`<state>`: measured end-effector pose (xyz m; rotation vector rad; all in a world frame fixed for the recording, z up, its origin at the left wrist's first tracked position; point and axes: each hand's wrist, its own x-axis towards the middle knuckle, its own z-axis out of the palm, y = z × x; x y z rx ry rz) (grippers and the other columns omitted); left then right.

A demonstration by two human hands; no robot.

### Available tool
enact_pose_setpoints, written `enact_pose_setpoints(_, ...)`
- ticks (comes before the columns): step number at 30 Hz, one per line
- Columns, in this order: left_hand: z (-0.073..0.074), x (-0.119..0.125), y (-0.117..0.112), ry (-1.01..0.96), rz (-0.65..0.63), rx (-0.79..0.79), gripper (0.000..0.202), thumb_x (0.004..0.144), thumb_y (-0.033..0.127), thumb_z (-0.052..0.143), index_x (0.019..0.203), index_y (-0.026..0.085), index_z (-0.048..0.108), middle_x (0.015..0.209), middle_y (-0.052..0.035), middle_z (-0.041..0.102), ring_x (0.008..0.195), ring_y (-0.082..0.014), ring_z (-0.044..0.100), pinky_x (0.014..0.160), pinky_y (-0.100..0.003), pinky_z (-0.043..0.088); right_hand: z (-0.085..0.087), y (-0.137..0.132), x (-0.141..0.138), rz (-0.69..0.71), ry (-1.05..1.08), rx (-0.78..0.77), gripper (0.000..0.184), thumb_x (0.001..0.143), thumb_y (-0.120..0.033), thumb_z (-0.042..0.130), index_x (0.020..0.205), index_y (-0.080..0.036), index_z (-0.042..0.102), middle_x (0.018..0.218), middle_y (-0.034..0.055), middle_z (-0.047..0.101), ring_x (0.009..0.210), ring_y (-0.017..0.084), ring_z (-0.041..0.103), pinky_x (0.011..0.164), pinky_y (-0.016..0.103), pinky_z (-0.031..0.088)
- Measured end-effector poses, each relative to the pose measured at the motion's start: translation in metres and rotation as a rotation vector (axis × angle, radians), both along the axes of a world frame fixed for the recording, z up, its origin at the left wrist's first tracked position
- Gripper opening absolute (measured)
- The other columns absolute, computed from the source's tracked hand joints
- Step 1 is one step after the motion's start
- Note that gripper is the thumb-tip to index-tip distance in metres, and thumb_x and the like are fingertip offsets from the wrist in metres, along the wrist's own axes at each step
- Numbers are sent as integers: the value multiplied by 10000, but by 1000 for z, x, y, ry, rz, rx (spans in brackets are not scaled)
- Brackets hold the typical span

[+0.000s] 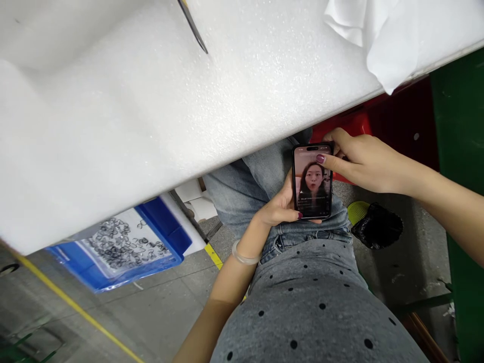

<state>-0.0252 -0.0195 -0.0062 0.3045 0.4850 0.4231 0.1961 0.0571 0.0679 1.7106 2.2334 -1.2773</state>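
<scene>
Above my lap, in the head view, a black-framed smartphone [312, 184] is lit and shows a video of a person. My left hand [280, 207] holds it from below and the left side, its thumb along the bottom edge. At the upper right corner, my right hand [359, 159] has its thumb over the screen, with the other fingers curled at the phone's edge and partly hidden. A pale bangle [245, 254] circles my left wrist.
A white foam-covered table [151, 116] spans the top, with a dark pointed tool [193, 29] and white cloth [391, 45] on it. A blue bin [174, 234] of small dark rings sits lower left. A yellow-green basket [357, 212] lined with a black bag stands on the floor.
</scene>
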Motion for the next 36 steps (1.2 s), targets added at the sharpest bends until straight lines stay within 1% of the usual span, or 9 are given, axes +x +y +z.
enact_pose_setpoints(2,2,2,0,17,0,12,1249,662,257,836,1535,560,-5,1697,-66,154,1336,-447,525,884,-597,592,1,0,0,19,-11,-10,494,1013,-568,391,1268,-167,523,849,101,660,728,308,635,605,394,454)
enact_pose_setpoints(4,4,5,-2,64,6,37,1238,679,252,828,1537,548,-14,1685,-83,184,1285,-428,575,862,-584,606,2,0,1,41,-4,-25,513,1015,-588,375,1260,-162,522,824,95,652,717,300,631,597,386,445)
enact_pose_setpoints(6,7,10,-5,167,32,69,1186,705,247,819,1543,524,27,1639,-108,285,1177,-398,651,822,-577,620,1,-1,1,23,15,-3,534,1015,-617,363,1237,-162,533,796,89,644,697,295,622,595,382,436)
enact_pose_setpoints(9,13,17,-8,332,98,96,1048,708,259,838,1523,456,210,1535,-116,436,1057,-364,701,802,-584,625,-1,-5,2,-29,11,51,560,1009,-661,365,1211,-174,554,773,81,640,673,289,610,591,376,427)
enact_pose_setpoints(12,18,21,-8,346,133,77,939,723,328,835,1486,428,296,1511,-94,462,1116,-377,670,802,-573,633,-3,-6,2,-30,0,60,580,1006,-680,374,1224,-176,561,788,83,645,695,292,621,601,369,430)
enact_pose_setpoints(16,17,21,-4,268,164,3,808,834,467,700,1509,418,258,1445,-88,522,1207,-387,616,784,-548,642,-1,-4,3,-31,20,30,614,999,-714,366,1231,-180,560,789,80,641,720,292,633,636,370,444)
enact_pose_setpoints(23,15,20,-4,221,205,-35,665,902,416,603,1498,452,310,1537,-28,452,1276,-364,584,924,-609,588,-3,-1,6,14,31,-9,667,982,-743,340,1240,-164,546,776,93,632,670,300,612,608,380,425)
enact_pose_setpoints(30,17,18,-5,239,183,-63,787,833,267,614,1515,453,267,1537,-42,445,1218,-391,623,895,-691,568,0,0,6,26,32,-46,650,977,-745,336,1252,-190,533,779,87,623,681,302,603,611,375,406)
enact_pose_setpoints(36,17,17,-6,231,184,-46,832,797,234,610,1522,433,254,1521,-57,458,1224,-401,612,892,-695,566,1,0,4,39,38,-18,566,993,-661,370,1213,-166,531,780,88,619,670,287,593,583,351,379)
